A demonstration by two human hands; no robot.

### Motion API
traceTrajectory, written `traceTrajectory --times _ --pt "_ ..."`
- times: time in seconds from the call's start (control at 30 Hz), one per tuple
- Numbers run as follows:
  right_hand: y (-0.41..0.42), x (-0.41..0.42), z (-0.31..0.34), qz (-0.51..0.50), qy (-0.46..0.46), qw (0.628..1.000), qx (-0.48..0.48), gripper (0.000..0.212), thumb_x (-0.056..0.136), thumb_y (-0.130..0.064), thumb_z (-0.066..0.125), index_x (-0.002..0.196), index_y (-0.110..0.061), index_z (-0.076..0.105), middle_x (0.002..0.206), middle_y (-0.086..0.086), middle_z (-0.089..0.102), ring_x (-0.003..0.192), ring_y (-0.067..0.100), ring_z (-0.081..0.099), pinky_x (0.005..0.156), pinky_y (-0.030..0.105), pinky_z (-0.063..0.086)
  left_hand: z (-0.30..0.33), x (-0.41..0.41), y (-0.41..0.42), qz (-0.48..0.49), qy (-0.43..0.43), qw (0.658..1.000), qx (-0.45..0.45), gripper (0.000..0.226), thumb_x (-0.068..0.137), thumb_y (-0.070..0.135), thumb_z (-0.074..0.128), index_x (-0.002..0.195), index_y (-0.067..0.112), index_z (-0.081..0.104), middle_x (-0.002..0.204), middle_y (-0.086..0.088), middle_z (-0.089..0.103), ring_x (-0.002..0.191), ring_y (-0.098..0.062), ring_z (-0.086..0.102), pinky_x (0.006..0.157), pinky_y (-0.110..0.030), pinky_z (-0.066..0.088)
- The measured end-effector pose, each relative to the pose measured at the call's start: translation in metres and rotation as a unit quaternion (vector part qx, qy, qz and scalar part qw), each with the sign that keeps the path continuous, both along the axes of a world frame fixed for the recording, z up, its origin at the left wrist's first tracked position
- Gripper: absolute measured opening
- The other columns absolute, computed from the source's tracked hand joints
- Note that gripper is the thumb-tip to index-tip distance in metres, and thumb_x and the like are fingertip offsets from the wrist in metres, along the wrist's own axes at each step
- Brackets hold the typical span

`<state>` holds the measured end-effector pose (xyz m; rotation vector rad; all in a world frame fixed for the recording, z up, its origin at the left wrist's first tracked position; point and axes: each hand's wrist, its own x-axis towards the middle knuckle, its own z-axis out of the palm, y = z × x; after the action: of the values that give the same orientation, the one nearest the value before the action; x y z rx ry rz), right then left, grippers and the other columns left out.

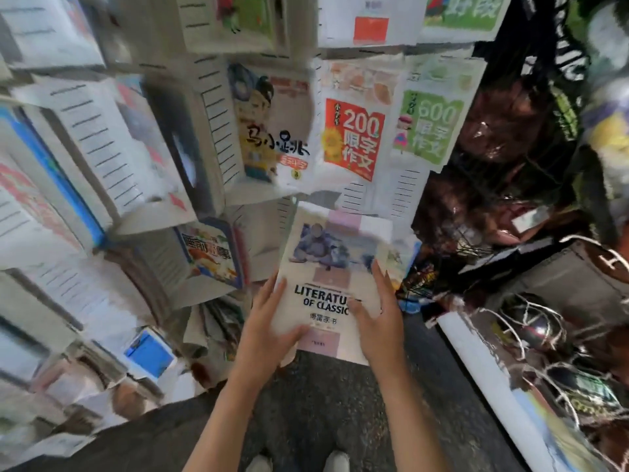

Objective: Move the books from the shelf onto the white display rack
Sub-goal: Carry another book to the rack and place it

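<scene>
A cream book titled "Literature of Classic" stands tilted in front of a lower pocket of the white display rack. My left hand grips its lower left edge, thumb on the cover. My right hand holds its right side, fingers along the edge and thumb on the title. The book's top edge reaches into the rack pocket under the row of displayed books. Above it sit a cartoon-cover book, a red "200" book and a green "600" book.
More white rack pockets with books fill the left side. A dark wire rack of wrapped goods stands at the right. A long white board lies on the dark floor at lower right. My shoes show at the bottom.
</scene>
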<state>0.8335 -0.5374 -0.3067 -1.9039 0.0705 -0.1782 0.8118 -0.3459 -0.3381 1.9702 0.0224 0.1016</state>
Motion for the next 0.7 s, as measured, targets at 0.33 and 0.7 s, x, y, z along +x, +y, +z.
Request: traceTrajectory --times 0.33,0.7 --pt "-0.011 0.056 -0.066 0.092 -0.051 0.988 -0.110 0.063 0.098 -0.032 0.058 0.151 -0.046 0.026 0.161 -0.021 0.008 0.151 0.011 0.012 0.114 0.054 0.034 -0.046 0.045 -0.037 0.143 0.028 0.989 -0.018 0.079 0.087 0.024 0.075 0.147 0.044 0.027 0.157 0.008 0.030 0.146 -0.008 0.026 0.118 -0.033 0.026" --pt "0.020 0.123 -0.113 0.116 -0.086 0.981 -0.130 0.065 0.098 -0.036 0.053 0.148 -0.058 0.018 0.155 -0.041 -0.001 0.147 0.003 0.009 0.115 0.056 0.033 -0.109 0.108 -0.013 0.158 0.006 0.984 -0.079 0.077 0.086 0.064 0.060 0.153 0.035 0.033 0.147 0.027 0.038 0.138 0.002 0.038 0.113 -0.035 0.038"
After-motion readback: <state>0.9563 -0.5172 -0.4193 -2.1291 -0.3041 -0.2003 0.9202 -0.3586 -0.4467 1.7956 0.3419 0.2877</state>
